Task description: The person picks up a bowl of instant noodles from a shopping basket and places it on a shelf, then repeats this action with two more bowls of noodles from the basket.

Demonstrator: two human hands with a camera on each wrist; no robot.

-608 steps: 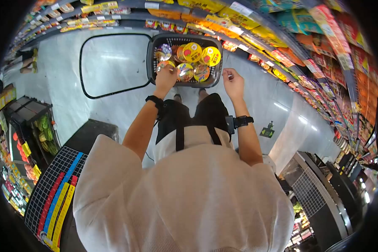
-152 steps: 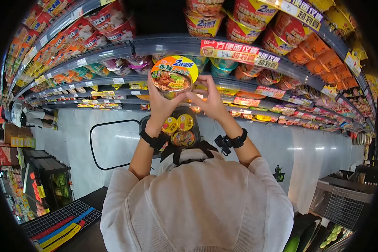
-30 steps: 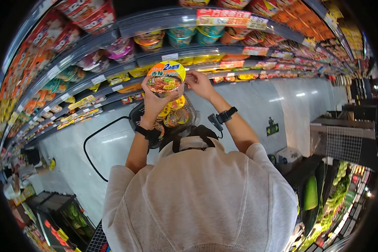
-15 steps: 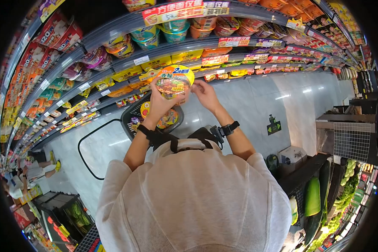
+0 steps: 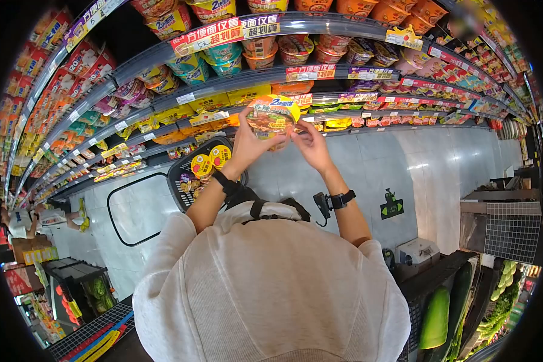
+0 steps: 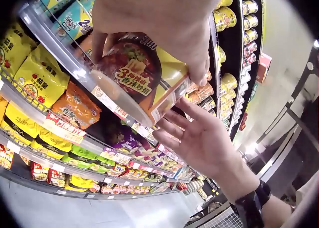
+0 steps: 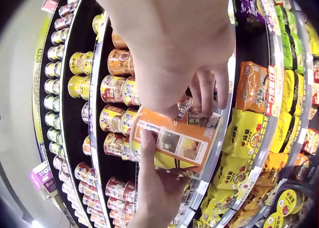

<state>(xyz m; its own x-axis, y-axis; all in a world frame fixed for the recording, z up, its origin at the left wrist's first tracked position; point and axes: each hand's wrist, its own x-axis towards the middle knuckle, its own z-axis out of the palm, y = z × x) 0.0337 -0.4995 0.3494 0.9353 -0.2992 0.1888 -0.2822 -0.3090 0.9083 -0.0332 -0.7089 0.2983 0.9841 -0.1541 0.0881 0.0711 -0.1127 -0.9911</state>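
In the head view, my left hand [image 5: 250,145] grips an instant noodle bowl [image 5: 271,114] with a yellow and orange picture lid, raised in front of the shelves. The lid faces up toward the head camera. My right hand [image 5: 311,148] is at the bowl's right side, fingertips against it. Its palm and loosely bent fingers show in the left wrist view, where the left hand [image 6: 154,23] spans the lid. Seen from the right wrist, the orange side wall of the bowl [image 7: 174,143] carries small printed pictures, with the left thumb lying along it.
A black basket [image 5: 174,181] stands on the floor at left with more noodle bowls [image 5: 200,165] inside and its handle folded out. Curved shelves of noodle bowls and packets [image 5: 229,54] run across the front. A crate of vegetables [image 5: 434,320] sits behind right; another person [image 5: 24,222] is far left.
Twenty seconds ago both hands were low at the basket; five seconds ago they held the bowl up. Over the last second the view has turned, and the bowl appears further right, the basket further left.
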